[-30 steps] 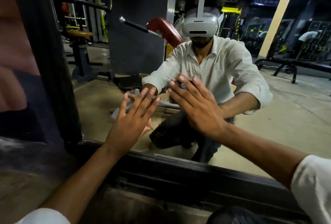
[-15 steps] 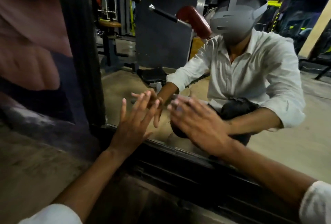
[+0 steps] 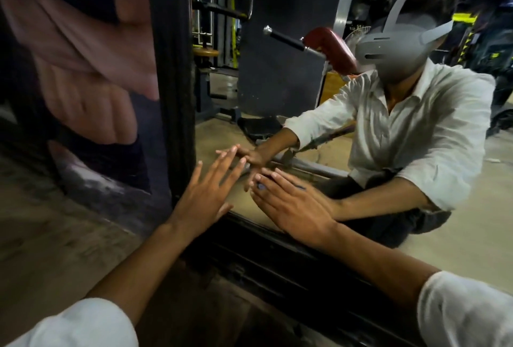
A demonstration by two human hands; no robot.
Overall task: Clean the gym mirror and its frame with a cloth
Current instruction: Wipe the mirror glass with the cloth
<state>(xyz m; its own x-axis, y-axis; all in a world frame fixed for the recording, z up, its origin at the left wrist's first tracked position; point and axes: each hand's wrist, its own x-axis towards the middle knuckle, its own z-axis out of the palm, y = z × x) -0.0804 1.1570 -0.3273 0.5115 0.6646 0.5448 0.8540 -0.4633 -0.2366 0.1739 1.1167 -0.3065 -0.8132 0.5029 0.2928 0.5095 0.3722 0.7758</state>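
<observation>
Head view: left hand (image 3: pixel 205 194) and right hand (image 3: pixel 291 208) reach forward, fingers straight and spread, flat against the mirror (image 3: pixel 458 235) near its lower left corner, gripping nothing. A blue sliver (image 3: pixel 261 186) under the right fingertips (image 3: pixel 273 177) could be cloth; unclear. Black metal frame (image 3: pixel 277 260) borders the glass above a rough concrete floor (image 3: pixel 55 235).

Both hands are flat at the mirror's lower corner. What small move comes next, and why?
Probably sweep the right hand down onto the bottom frame: it lies flat on the mirror just above it, left hand open beside it. No cloth clearly shows.
</observation>
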